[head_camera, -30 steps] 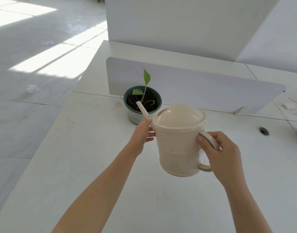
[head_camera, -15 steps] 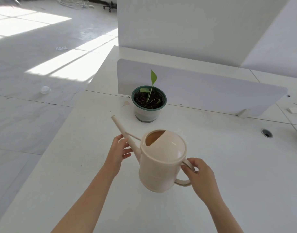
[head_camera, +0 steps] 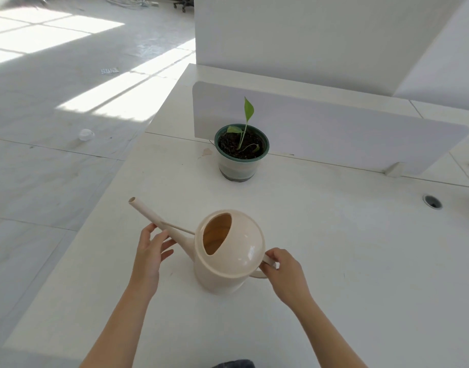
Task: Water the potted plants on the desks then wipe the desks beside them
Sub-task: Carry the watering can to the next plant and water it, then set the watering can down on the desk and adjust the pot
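Note:
A beige plastic watering can (head_camera: 229, 254) stands upright on the white desk (head_camera: 360, 261), its long spout pointing up and left. My right hand (head_camera: 283, 272) grips the can's handle at its right side. My left hand (head_camera: 149, 251) rests its fingers against the underside of the spout, fingers loosely spread. Beyond the can, a small green-rimmed pot (head_camera: 240, 155) with dark soil and a thin green seedling stands against the low desk divider (head_camera: 347, 128).
A round cable hole (head_camera: 431, 201) sits in the desk at the right. The desk's left edge drops to a pale tiled floor with a small clear cup (head_camera: 86, 134) on it. A white partition wall (head_camera: 294, 35) rises behind the divider.
The watering can has come down and back from the pot, levelled out and now stands on the desk. Both hands followed it down, and the camera view lifted.

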Tool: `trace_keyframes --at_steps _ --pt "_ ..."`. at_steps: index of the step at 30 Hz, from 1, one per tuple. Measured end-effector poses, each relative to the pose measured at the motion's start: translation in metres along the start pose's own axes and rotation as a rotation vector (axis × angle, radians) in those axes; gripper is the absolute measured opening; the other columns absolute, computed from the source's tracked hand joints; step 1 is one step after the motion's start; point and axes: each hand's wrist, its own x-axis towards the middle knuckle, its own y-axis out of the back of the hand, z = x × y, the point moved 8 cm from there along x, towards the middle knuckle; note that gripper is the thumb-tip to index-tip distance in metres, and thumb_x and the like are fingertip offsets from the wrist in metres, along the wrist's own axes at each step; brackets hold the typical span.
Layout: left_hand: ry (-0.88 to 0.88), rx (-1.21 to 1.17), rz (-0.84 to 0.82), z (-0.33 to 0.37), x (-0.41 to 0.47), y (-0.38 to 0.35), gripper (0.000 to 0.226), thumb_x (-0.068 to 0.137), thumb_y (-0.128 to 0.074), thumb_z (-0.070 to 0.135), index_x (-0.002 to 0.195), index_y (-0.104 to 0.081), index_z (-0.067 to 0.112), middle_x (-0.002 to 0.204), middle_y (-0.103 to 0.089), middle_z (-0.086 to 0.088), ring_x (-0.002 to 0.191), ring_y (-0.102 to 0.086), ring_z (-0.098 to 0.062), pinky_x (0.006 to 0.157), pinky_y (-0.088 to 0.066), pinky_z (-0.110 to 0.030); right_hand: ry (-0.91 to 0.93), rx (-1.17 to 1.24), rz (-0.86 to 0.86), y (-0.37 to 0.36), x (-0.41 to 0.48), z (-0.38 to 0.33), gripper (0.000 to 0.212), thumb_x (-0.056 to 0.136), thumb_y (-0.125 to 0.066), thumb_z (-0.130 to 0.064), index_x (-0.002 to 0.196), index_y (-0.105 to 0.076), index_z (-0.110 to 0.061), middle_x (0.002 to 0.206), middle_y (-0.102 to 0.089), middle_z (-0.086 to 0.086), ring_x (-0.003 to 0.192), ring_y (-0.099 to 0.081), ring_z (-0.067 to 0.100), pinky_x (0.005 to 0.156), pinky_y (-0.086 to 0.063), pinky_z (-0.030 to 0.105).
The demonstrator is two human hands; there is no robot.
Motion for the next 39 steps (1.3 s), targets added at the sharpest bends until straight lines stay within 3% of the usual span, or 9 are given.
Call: trace_keyframes --at_steps 5,14,16,18,23,27,31,35,39 --pt "0.017 -0.047 0.075 -0.008 -0.008 0.018 0.034 0.095 -0.043 0.017 0.129 -0.042 0.015 0.114 -0.058 -0.009 0.103 -0.057 -0.025 0.079 -0.044 -0.034 0.031 -0.02 -0.052 -0.014 -0.002 -0.002 0.006 0.088 -0.053 -0.017 0.083 -0.05 -0.021 0.093 -0.053 -0.001 0.089 -0.049 0.016 0.073 -0.036 0.025" --pt "0.043 0.041 0.149 -0.01 -0.014 0.031 0.035 0.095 -0.043 0.019 0.129 -0.045 0.011 0.116 -0.059 -0.01 0.104 -0.058 -0.027 0.085 -0.043 -0.038 0.088 0.014 -0.092 -0.023 -0.002 -0.005 0.012 0.087 -0.052 -0.017 0.079 -0.048 -0.025 0.089 -0.053 -0.006 0.093 -0.051 0.018 0.07 -0.038 0.023" --pt "0.022 0.073 0.187 -0.004 -0.018 0.033 0.03 0.095 -0.043 0.019 0.123 -0.049 0.01 0.112 -0.059 -0.01 0.099 -0.058 -0.028 0.085 -0.042 -0.038 0.094 0.024 -0.111 -0.021 -0.001 -0.003 0.006 0.086 -0.055 -0.021 0.093 -0.054 -0.022 0.097 -0.055 -0.006 0.099 -0.051 0.015 0.078 -0.037 0.023" --pt "-0.031 0.076 0.258 0.007 -0.024 0.038 0.022 0.094 -0.042 0.016 0.112 -0.053 0.011 0.106 -0.06 -0.011 0.094 -0.058 -0.029 0.081 -0.042 -0.036 0.094 0.062 -0.115 -0.016 0.001 -0.001 0.024 0.086 -0.058 -0.026 0.109 -0.055 -0.02 0.103 -0.053 -0.009 0.104 -0.049 0.011 0.085 -0.035 0.021" --pt "-0.171 0.066 0.284 0.041 -0.036 0.031 0.021 0.092 -0.041 0.01 0.085 -0.059 0.018 0.086 -0.064 -0.007 0.077 -0.06 -0.022 0.072 -0.043 -0.028 0.064 0.191 -0.009 0.013 0.015 0.005 0.017 0.087 -0.057 -0.025 0.103 -0.052 -0.028 0.104 -0.057 -0.007 0.104 -0.054 0.012 0.085 -0.038 0.022" --pt "-0.248 0.1 0.18 0.069 -0.017 -0.003 0.02 0.092 -0.041 0.007 0.092 -0.06 0.012 0.085 -0.065 -0.006 0.078 -0.061 -0.02 0.073 -0.046 -0.026 0.042 0.225 0.051 0.031 0.038 0.002 0.023 0.09 -0.053 -0.025 0.111 -0.057 -0.018 0.105 -0.059 -0.004 0.101 -0.054 0.012 0.083 -0.034 0.021" --pt "-0.301 0.158 0.059 0.085 0.019 -0.052 0.022 0.093 -0.042 0.008 0.087 -0.06 0.02 0.086 -0.066 -0.002 0.079 -0.062 -0.017 0.073 -0.047 -0.025 0.071 0.221 0.053 0.039 0.075 -0.015 0.027 0.091 -0.05 -0.024 0.116 -0.057 -0.014 0.11 -0.06 -0.001 0.099 -0.053 0.01 0.084 -0.034 0.02" --pt "-0.3 0.199 -0.015 0.09 0.067 -0.096 0.022 0.095 -0.04 0.013 0.108 -0.058 0.013 0.1 -0.062 0.0 0.09 -0.058 -0.014 0.074 -0.046 -0.021 0.099 0.258 0.099 0.047 0.12 -0.036 0.028 0.092 -0.048 -0.021 0.117 -0.057 -0.012 0.116 -0.061 0.004 0.098 -0.052 0.011 0.085 -0.034 0.021" --pt "-0.267 0.174 -0.013 0.093 0.118 -0.127 0.035 0.096 -0.039 0.013 0.128 -0.049 0.005 0.115 -0.054 -0.003 0.103 -0.052 -0.018 0.085 -0.042 -0.029 0.084 0.4 0.176 0.055 0.166 -0.052 0.03 0.093 -0.044 -0.017 0.121 -0.055 -0.012 0.125 -0.057 0.004 0.101 -0.049 0.009 0.088 -0.034 0.021"
